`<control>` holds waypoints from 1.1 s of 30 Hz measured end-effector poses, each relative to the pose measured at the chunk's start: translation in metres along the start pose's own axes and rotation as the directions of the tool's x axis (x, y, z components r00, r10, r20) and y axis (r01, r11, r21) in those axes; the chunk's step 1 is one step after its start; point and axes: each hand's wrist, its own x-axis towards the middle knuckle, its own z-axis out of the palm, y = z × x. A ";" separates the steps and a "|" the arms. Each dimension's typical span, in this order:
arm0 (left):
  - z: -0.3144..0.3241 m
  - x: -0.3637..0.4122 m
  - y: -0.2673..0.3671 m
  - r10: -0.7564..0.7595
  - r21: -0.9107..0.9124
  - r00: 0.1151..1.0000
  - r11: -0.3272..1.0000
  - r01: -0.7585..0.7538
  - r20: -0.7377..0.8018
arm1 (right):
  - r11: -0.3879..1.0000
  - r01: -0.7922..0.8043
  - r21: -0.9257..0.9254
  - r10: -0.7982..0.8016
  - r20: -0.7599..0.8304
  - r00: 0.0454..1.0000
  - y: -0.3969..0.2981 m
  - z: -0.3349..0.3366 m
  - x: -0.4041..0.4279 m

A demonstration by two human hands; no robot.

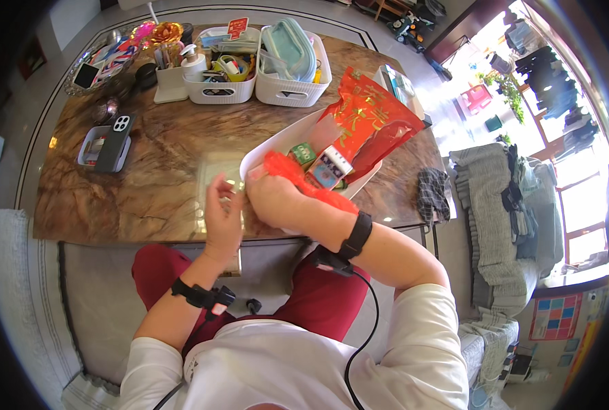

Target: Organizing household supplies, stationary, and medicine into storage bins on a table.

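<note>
A white plastic bin (262,148) stands at an angle on the table before me. In it lie a large red printed plastic package (368,115), a small green box (302,152), a white-and-blue box (330,168) and a crumpled red plastic bag (289,168). My right hand (272,199) is bent over the bin's near left end, against the red bag. Its fingertips are hidden, so what it grips cannot be made out. Just left of it, my left hand (223,218) is raised at the table's front edge, fingers parted and slightly curled, with nothing visible in them.
Two white storage baskets (219,93) (293,97) full of items stand along the back. A dark phone (113,143) rests on a small tray (85,154) at left. Behind lies a glass dish (73,87). A dark checked cloth (432,192) hangs at the right edge.
</note>
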 end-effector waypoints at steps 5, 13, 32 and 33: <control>-0.056 0.040 0.010 0.096 0.180 0.995 0.979 -0.093 -0.006 | 0.958 0.147 -0.248 -0.189 -0.155 0.970 -0.046 0.004 -0.034; -0.051 0.037 0.006 -0.140 0.378 0.955 0.925 0.032 0.261 | 0.928 0.360 0.099 -0.348 -0.122 0.930 -0.040 0.012 -0.097; -0.049 0.061 -0.018 0.119 0.355 0.989 0.923 -0.145 0.092 | 0.919 0.277 0.282 -0.130 -0.445 0.886 -0.020 0.019 -0.080; -0.051 0.064 -0.013 0.099 0.343 0.988 0.930 -0.134 0.118 | 0.916 0.283 0.284 -0.135 -0.448 0.884 -0.025 0.022 -0.077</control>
